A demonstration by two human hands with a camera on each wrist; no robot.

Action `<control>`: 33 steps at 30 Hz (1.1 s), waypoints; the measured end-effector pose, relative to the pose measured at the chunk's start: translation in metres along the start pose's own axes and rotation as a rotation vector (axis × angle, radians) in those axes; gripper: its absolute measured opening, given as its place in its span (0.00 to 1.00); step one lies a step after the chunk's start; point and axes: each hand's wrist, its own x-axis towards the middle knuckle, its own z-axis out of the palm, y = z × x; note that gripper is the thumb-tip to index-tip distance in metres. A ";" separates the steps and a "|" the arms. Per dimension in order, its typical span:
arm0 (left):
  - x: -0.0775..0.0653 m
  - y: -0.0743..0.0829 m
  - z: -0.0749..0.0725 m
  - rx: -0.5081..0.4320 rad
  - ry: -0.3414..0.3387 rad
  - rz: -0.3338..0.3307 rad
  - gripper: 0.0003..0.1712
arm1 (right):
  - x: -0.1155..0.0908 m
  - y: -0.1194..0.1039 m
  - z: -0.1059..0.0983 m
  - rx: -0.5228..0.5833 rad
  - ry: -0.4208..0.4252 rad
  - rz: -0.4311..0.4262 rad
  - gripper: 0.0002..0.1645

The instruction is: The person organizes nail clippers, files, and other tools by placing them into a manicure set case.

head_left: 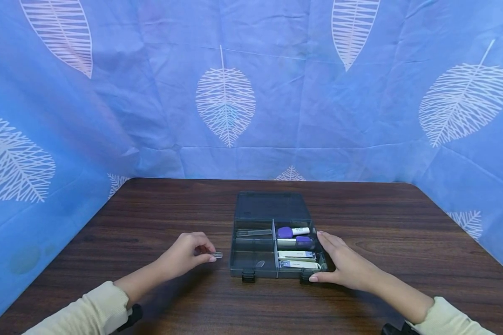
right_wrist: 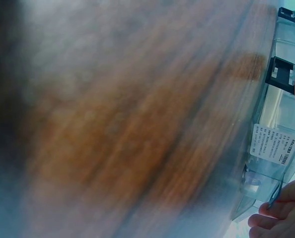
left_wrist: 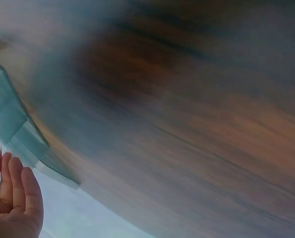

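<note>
A dark translucent storage box (head_left: 253,274) lies with its lid (head_left: 272,205) folded back, in the head view. Just left of it, my left hand (head_left: 193,249) pinches a small clear plastic piece (head_left: 219,255) between thumb and fingertips. My right hand (head_left: 348,265) grips the box's right side, thumb at the front corner near a black latch (right_wrist: 281,74) and fingers along the side wall. In the right compartments are two purple-and-white tubes (head_left: 293,243) and two slim pale pieces (head_left: 299,264). On the left lie a long clear piece (head_left: 254,232) and a small clear oval (head_left: 260,264).
The box stands on a dark wooden table (head_left: 163,204). Behind and beside the table hangs a blue cloth (head_left: 276,102) with white leaf prints. A white printed label (right_wrist: 275,144) shows on the box's underside or wall in the right wrist view.
</note>
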 end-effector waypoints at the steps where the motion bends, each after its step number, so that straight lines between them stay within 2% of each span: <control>1: 0.001 0.002 0.001 -0.002 0.005 0.004 0.03 | 0.000 0.000 0.000 -0.001 0.001 0.000 0.65; 10: 0.017 0.013 0.012 -0.015 0.030 0.054 0.03 | -0.001 0.000 -0.001 0.010 -0.008 0.000 0.65; 17: 0.030 0.023 0.019 -0.022 0.012 0.082 0.03 | 0.000 0.001 -0.002 0.014 -0.008 -0.003 0.65; 21: 0.037 0.029 0.024 -0.011 -0.023 0.103 0.04 | -0.001 0.001 -0.002 0.008 -0.006 -0.002 0.65; 29: 0.044 0.035 0.032 0.152 -0.063 0.213 0.05 | -0.002 0.002 0.000 0.001 0.002 -0.009 0.65; 33: 0.048 0.037 0.036 0.162 -0.096 0.244 0.05 | -0.003 0.003 0.000 0.002 0.005 -0.011 0.65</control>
